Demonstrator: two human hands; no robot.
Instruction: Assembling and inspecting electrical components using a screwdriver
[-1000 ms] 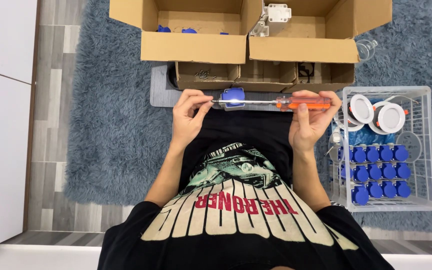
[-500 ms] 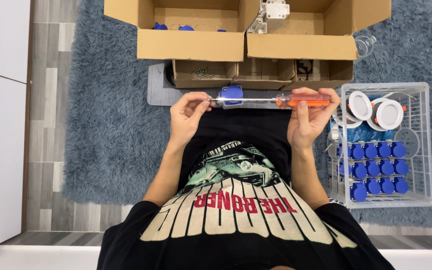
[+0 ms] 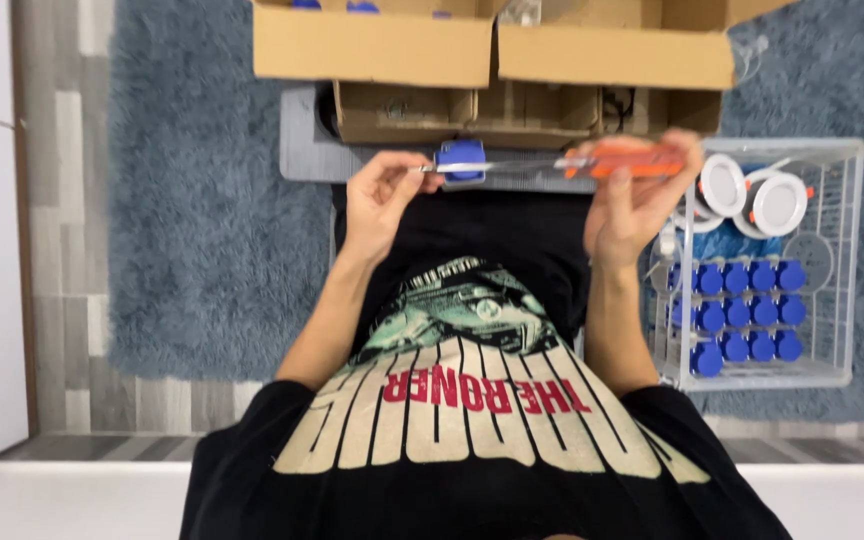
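Right hand (image 3: 632, 205) wraps the orange screwdriver handle (image 3: 624, 160) – left hand (image 3: 380, 200) pinches the shaft's tip, seemingly at a small blue part (image 3: 461, 159). Held above the lap, that part could drop – the pinch looks light.

Cardboard boxes (image 3: 382, 45), a wire basket (image 3: 837, 260) of blue caps (image 3: 742, 310), blue rug (image 3: 202, 230).

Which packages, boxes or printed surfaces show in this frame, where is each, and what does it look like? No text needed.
Large cardboard box: top centre, brown, flaps open toward the person.
Small cardboard box: under the flaps, brown, open, low.
Clear plastic crate: on the rug at the picture's right, rectangular, holding rows of blue caps and two white round fittings.
Printed shirt: bottom centre, black with cream, red and green graphic.
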